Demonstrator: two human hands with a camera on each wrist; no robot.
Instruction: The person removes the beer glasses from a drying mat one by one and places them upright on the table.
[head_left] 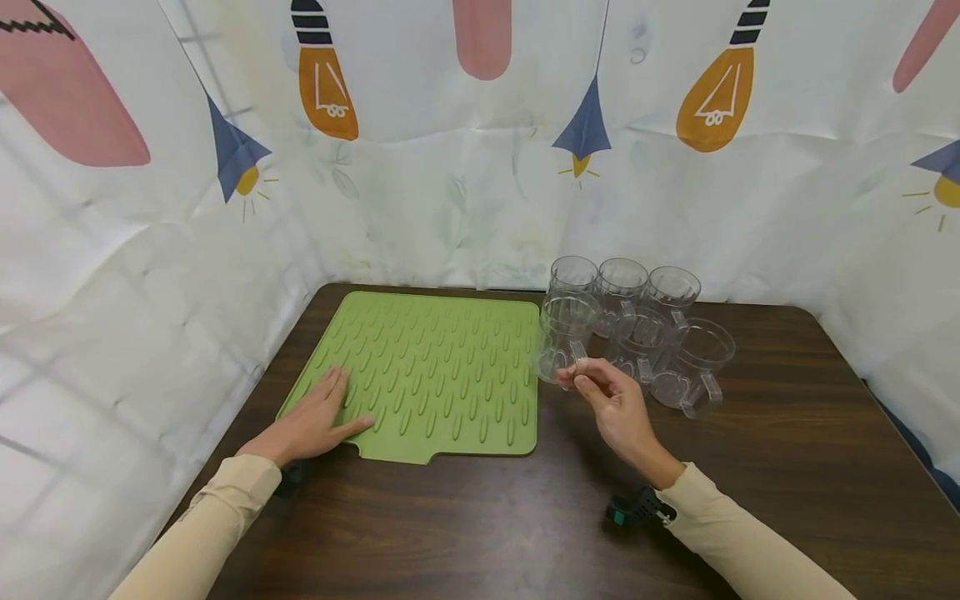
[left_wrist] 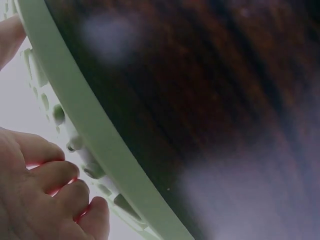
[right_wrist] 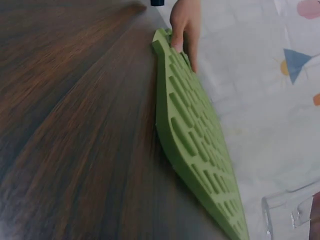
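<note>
A green drying mat [head_left: 442, 367] with raised oval ridges lies on the table. My left hand [head_left: 313, 419] rests on its left front part, fingers extended and thumb spread. At the mat's right edge is a clear mug [head_left: 564, 325]; my right hand [head_left: 617, 412] pinches its handle between thumb and fingers. Whether the mug's base touches the table cannot be told. The right wrist view catches only part of that clear mug [right_wrist: 285, 217] in the lower corner, with the left hand [right_wrist: 187, 27] on the mat's far end.
Several more clear mugs stand close together just right of the held one, among them a front right mug [head_left: 693, 362] and a back mug [head_left: 621, 279]. The dark wooden table [head_left: 480, 525] meets a printed cloth [head_left: 465, 200] behind and at both sides.
</note>
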